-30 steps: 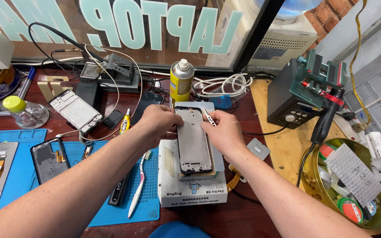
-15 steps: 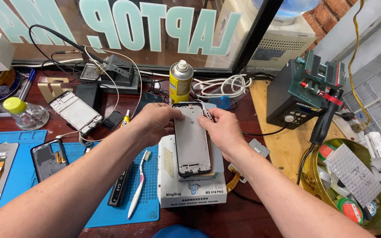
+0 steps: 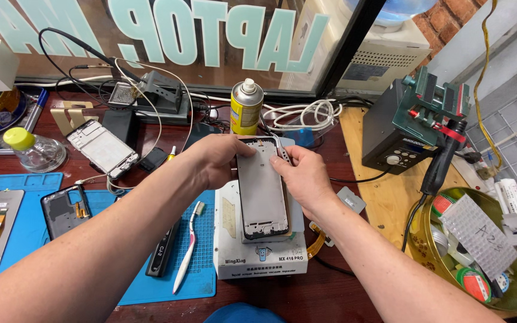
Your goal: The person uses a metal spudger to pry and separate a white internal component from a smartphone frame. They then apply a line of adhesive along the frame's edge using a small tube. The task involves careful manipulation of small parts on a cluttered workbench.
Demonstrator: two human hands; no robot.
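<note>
Left hand, right hand, gripping phone frame (over heating plate)

A yellow spray can stands near the back of the dark wooden tabletop, with a coil of white cable just beside it. On the blue work mat lie a black phone back cover, a toothbrush and a black tool. Another phone frame rests above the mat, near a small bottle with a yellow-green cap. Over to the side sits a black station topped by a green clamp, and a round metal tin crowded with tape rolls and small parts.
</note>
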